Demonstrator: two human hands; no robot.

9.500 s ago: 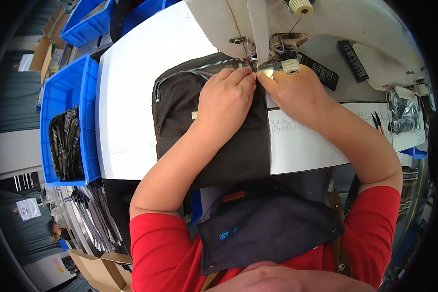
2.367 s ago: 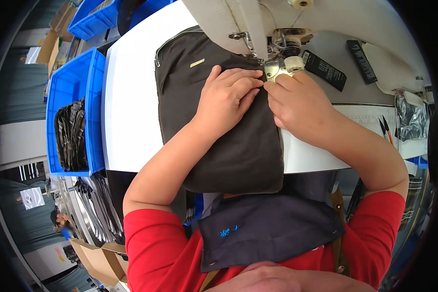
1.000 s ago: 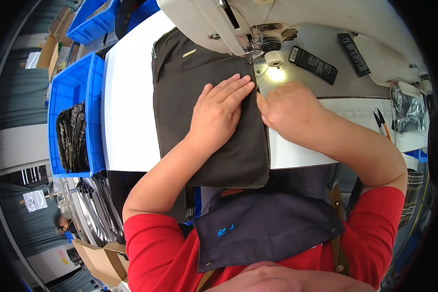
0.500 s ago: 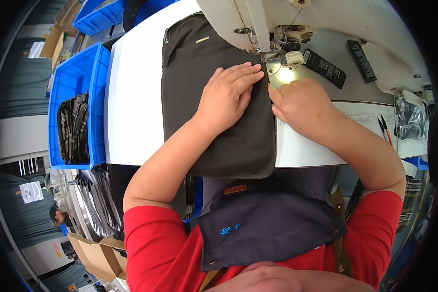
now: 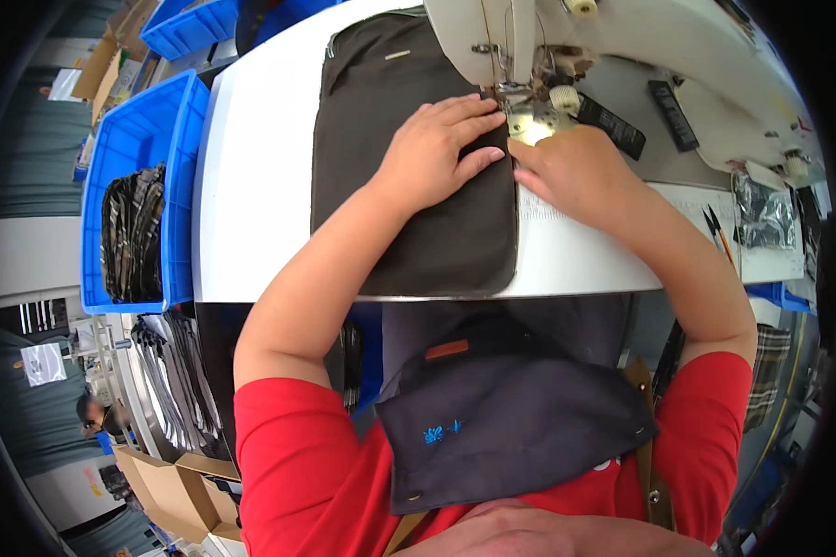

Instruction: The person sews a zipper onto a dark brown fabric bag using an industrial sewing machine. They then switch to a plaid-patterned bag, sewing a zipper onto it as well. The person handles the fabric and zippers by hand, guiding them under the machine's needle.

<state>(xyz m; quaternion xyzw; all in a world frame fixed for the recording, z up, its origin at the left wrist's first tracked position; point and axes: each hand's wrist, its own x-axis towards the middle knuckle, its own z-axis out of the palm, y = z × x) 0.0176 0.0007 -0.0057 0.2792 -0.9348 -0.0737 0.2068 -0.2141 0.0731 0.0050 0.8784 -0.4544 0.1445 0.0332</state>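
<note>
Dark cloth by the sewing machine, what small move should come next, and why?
Perhaps ease the dark cloth slightly forward: its right edge leads up to the sewing machine, the left hand rests on the cloth, and the right hand is at that edge.

There are two hands, one left hand [image 5: 441, 153] and one right hand [image 5: 578, 172], with one dark cloth piece [image 5: 437, 246], one sewing machine [image 5: 622, 26] and one table [image 5: 251, 200]. Two black packets [image 5: 672, 116], two slim pointed tools [image 5: 722, 241] and one clear plastic bag [image 5: 766, 213] lie to the right. One blue bin [image 5: 178, 213] stands directly beside the table on the left.
</note>
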